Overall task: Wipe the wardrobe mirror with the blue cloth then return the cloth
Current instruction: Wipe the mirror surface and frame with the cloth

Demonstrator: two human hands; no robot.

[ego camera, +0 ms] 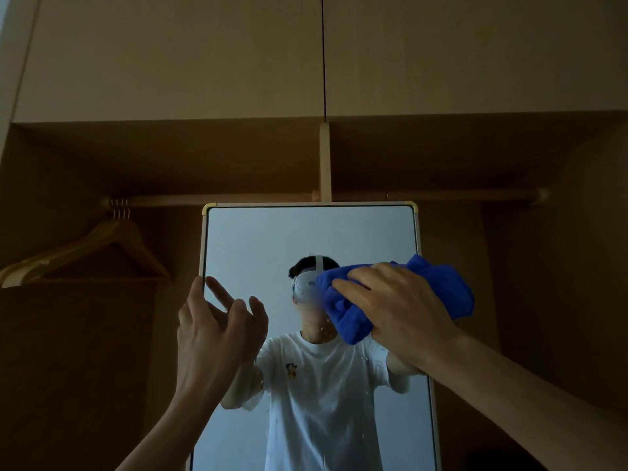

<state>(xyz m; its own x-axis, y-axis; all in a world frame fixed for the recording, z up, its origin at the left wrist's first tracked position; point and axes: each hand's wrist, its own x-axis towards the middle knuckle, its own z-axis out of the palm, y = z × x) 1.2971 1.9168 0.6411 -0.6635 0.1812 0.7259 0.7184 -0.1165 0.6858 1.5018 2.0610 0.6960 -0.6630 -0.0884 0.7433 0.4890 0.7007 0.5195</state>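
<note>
From the head view, the main risk is the mirror (306, 239) itself. It looks like a framed panel standing inside the wardrobe (170, 62) rather than fixed to a door, so a hard sideways push near its top could rock or shift it unless something steadies the frame. A second risk is smearing: the left grip (217, 331) is bare and sits right by the mirror's left edge, and any fingertip landing on the glass would leave fresh marks. The blue cloth (438, 287) is wadded into a lump, so little of it meets the glass. Strokes could skip the pale specks (323, 329) lower down, or a loose fold could slide out from under the palm. The right grip (401, 311) reaches up and forward from the lower right. Its fingers are curved over the wad, grasping the blue cloth and pressing it against the upper right of the glass, with part of the cloth overhanging the right frame. The left grip is released, raised with its fingers spread and relaxed; whether its thumb touches the frame I cannot tell. Wooden hangers (112, 246) hang on the rail (221, 199), well to the left.
</note>
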